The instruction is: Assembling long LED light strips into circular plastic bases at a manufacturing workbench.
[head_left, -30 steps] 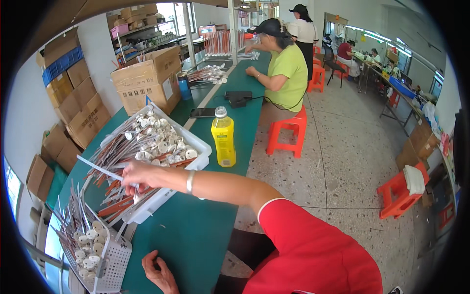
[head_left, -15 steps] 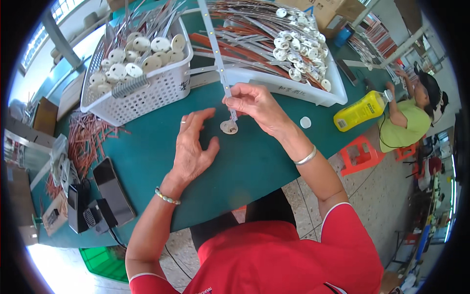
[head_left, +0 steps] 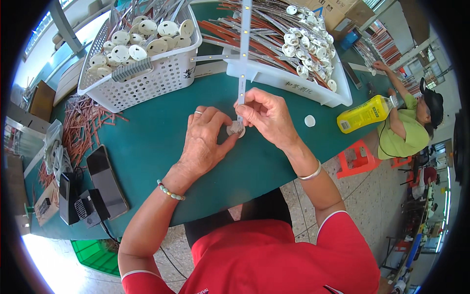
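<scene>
My right hand pinches the lower end of a long white LED strip, dotted with small yellow lights, which stands up away from me. At that end lies a small round white disc on the green table. My left hand has its thumb and forefinger closed on the disc's left side, and its fingertips partly cover it. The exact join between strip and disc is hidden by my fingers.
A white perforated basket of discs on strips stands far left. Beside it is a white tray with strips and discs. A yellow bottle lies at right, near a co-worker. A phone and red-brown scraps lie left.
My left hand has moved right and its thumb and forefinger have closed on the disc. The strip now stands more upright, and my right hand has shifted slightly right.
</scene>
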Tool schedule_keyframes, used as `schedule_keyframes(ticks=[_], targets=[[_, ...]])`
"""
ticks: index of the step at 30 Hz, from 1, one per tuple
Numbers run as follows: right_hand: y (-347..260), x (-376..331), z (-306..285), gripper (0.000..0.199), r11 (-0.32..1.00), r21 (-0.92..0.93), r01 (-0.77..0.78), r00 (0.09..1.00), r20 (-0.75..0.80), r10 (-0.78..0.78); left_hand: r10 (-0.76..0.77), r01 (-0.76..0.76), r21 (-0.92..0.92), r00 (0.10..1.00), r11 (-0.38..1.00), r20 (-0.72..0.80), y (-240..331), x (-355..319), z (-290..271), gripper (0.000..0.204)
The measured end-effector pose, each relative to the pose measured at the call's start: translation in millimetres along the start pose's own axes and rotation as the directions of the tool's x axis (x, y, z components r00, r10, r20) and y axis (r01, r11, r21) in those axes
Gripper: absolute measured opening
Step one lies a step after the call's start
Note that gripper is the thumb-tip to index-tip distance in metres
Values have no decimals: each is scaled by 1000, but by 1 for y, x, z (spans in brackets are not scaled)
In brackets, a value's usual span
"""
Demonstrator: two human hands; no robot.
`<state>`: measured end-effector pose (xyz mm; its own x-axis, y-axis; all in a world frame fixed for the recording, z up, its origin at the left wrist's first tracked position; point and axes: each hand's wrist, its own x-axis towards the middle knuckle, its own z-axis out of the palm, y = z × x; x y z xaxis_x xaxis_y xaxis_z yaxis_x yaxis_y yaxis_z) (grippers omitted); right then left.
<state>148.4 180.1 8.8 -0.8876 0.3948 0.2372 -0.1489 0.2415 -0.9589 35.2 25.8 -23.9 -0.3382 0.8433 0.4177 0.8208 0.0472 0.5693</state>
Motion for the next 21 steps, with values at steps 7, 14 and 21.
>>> schedule_keyframes(ticks=[7, 14, 21], targets=[[-3, -19, 2, 10, 997, -59, 52, 995, -86, -57, 183, -178, -140, 983, 974, 21, 6, 5, -4, 54], [-5, -24, 8, 10, 986, -153, 61, 990, -114, -79, 157, -154, -61, 986, 986, 58, 8, -2, -7, 39], [-1, -28, 18, 11, 991, -125, 49, 985, -159, -69, 66, -73, 123, 996, 990, 57, 12, -9, -5, 42]])
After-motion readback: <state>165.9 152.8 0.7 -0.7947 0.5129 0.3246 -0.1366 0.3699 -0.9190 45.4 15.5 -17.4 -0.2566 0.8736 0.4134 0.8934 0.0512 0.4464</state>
